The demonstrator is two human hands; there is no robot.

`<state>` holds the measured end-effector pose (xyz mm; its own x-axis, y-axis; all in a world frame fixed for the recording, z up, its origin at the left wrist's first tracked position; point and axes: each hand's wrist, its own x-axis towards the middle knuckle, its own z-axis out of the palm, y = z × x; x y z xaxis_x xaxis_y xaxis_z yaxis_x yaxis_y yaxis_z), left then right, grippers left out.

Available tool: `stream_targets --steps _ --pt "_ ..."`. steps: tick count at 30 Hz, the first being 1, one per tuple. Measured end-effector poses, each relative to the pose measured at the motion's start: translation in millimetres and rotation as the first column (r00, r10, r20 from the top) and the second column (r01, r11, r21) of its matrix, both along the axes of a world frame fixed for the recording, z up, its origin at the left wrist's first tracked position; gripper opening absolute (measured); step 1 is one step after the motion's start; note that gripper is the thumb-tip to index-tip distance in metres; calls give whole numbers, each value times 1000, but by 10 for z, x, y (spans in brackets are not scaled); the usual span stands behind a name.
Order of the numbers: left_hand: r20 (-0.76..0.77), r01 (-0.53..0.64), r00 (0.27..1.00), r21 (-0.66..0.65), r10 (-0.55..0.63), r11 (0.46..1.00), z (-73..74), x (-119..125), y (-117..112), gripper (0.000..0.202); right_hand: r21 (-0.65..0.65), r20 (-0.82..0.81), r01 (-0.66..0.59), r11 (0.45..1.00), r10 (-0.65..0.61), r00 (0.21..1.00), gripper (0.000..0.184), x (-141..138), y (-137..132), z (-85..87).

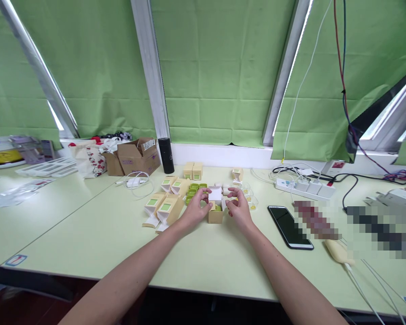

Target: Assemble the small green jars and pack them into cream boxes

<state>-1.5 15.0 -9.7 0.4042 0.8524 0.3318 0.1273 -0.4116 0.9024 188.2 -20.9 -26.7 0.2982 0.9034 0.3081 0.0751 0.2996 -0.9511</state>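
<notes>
A small brown cardboard box (215, 217) with its white-lined lid raised stands between my hands, and something green shows inside it. The thumb and fingers of my left hand (196, 206) grip the box's left side and flap. On the other side, my right hand (241, 210) has its curled fingers at the right flap. Just behind my left hand are green cup-like pieces (191, 191) in rows. Clear plastic pieces with yellow bits (251, 201) lie beyond my right hand, next to small whitish pieces (226, 188).
Left of my hands stand several cardboard boxes with green windows (166, 206), some with open flaps. More boxes (192, 171) and a black bottle (166, 155) are behind. A phone (290, 227), a power strip (304, 188) and cables lie right. A large carton (138, 158) stands back left.
</notes>
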Motion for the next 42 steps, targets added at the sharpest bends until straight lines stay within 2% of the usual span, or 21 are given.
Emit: stream_targets --steps 9,24,35,42 --pt "-3 -7 1000 13 7 1000 -21 -5 18 40 10 43 -15 1000 15 999 49 -44 -4 -23" --pt "-31 -19 999 54 20 998 -20 -8 4 39 -81 46 -89 993 93 995 59 -81 -12 -58" --pt "6 -14 1000 0 14 1000 -13 -2 -45 52 -109 65 -100 989 108 992 58 -88 -7 -72" --pt "-36 -39 999 37 40 999 -31 -10 -28 46 -140 52 -135 981 144 988 57 -106 -18 -52"
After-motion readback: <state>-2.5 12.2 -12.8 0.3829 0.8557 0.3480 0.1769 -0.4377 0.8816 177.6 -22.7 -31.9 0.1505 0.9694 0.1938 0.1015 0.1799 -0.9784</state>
